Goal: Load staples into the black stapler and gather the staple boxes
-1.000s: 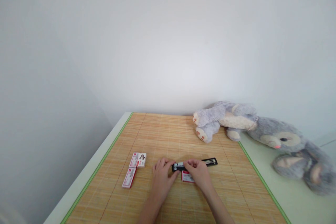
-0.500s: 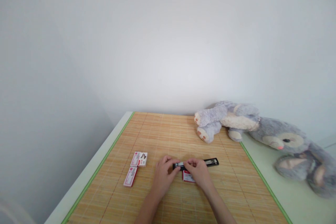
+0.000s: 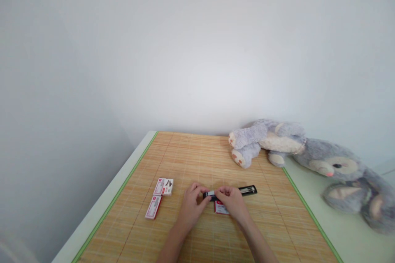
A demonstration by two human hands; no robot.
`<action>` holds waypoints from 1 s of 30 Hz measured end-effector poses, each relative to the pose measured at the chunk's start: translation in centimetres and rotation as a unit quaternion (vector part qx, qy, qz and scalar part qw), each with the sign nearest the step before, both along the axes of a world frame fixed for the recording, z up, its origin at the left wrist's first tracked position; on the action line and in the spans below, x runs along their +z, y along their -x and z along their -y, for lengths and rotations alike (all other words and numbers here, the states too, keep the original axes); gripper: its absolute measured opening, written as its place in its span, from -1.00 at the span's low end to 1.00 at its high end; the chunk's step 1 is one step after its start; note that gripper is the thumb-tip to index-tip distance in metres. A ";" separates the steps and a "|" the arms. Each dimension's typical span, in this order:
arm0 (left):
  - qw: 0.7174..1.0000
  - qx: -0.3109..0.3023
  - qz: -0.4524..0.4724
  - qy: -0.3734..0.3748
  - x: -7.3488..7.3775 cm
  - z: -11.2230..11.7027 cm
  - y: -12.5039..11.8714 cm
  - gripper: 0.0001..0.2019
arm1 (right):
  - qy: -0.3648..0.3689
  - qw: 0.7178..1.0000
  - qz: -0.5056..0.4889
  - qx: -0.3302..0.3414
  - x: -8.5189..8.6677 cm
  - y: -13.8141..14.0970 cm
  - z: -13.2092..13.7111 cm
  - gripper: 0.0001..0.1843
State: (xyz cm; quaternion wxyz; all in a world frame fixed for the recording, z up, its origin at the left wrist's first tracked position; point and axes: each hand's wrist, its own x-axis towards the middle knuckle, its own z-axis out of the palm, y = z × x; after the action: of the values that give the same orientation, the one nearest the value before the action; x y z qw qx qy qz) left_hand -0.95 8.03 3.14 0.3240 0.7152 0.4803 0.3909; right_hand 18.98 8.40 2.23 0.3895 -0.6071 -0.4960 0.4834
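A black stapler (image 3: 243,190) lies opened flat on the bamboo mat (image 3: 197,160). My left hand (image 3: 191,207) grips its left end with thumb and fingers. My right hand (image 3: 233,202) pinches the stapler's middle, fingertips on the metal part near the left end. A small red-and-white staple box (image 3: 219,208) lies just under my right hand, partly hidden by it. The stapler's right end sticks out past my right hand.
Two red-and-white staple boxes (image 3: 163,187) (image 3: 153,207) lie to the left of my hands. A grey plush rabbit (image 3: 308,158) lies at the back right, partly off the mat. A white wall stands behind; the pale tabletop (image 3: 101,213) drops off at the left.
My hands have closed in slightly on the stapler's left part; the left thumb now meets the right fingers. Nothing else on the mat has moved.
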 end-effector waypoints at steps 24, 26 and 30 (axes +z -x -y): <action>0.995 0.022 -0.096 -0.012 -0.3 0.6 1.1 -0.71 | -0.077 0.964 0.254 0.021 3.5 -0.3 1.8 -0.57; 0.993 0.024 -0.115 -0.012 -0.3 0.6 1.3 -0.71 | -0.082 0.961 0.262 0.044 3.9 0.0 2.2 -0.56; 0.990 0.021 -0.138 -0.009 -0.3 0.4 1.4 -0.73 | -0.083 0.957 0.269 0.072 4.6 -0.6 2.9 -0.65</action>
State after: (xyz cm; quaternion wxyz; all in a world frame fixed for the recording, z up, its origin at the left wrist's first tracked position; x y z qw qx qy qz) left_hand -2.33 7.63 2.86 0.2400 0.7548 0.5319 0.2996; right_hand 19.60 5.53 6.84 0.2545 -0.6429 -0.6635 0.2858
